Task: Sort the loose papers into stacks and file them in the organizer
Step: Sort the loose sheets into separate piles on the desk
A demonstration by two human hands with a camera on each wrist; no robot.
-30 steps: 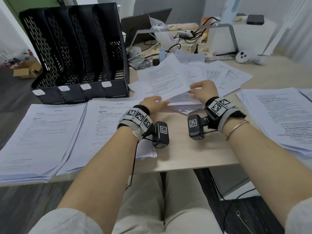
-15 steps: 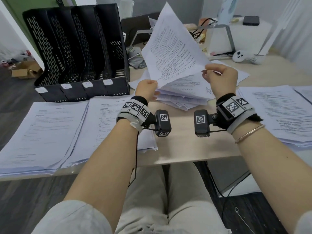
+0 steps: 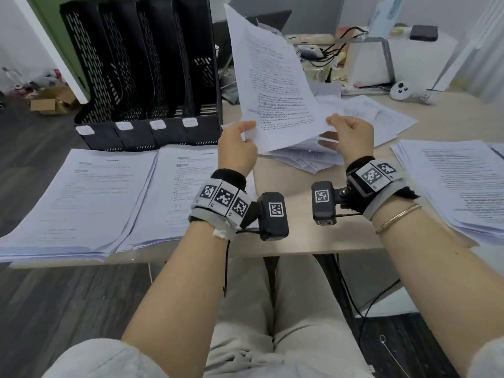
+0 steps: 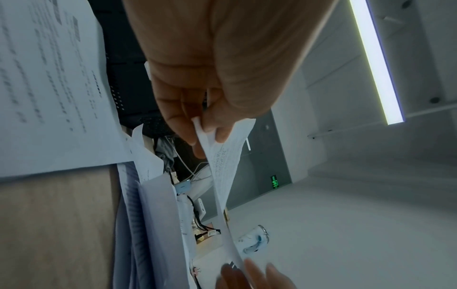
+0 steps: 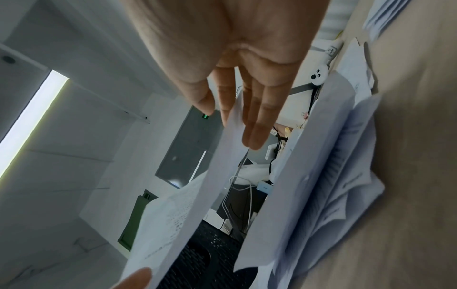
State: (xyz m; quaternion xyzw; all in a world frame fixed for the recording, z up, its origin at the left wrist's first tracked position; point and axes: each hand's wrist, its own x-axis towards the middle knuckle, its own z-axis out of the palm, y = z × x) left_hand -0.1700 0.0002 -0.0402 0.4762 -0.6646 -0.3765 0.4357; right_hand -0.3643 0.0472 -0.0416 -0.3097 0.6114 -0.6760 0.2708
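Note:
I hold one printed sheet (image 3: 272, 77) upright over the desk. My left hand (image 3: 246, 133) pinches its lower left corner, and the left wrist view shows thumb and fingers (image 4: 197, 135) closed on the sheet's edge (image 4: 222, 166). My right hand (image 3: 334, 125) holds the lower right corner; in the right wrist view the sheet (image 5: 222, 156) passes between its fingers (image 5: 254, 129). Below lies the loose pile (image 3: 308, 156). Two sorted stacks (image 3: 81, 197) (image 3: 185, 186) lie at the left and one stack (image 3: 458, 184) at the right. The black slotted organizer (image 3: 141, 66) stands at the back left.
Behind the loose pile are a laptop (image 3: 272, 17), cables and chargers (image 3: 324, 53), a white box (image 3: 403, 55) and a round white controller (image 3: 400, 90). Bare tabletop (image 3: 313, 238) shows between my wrists at the front edge. A cardboard box (image 3: 51, 102) sits on the floor.
Both hands took a sheet off the loose pile and raised it from flat to upright. In the last half second it has stayed up with little movement.

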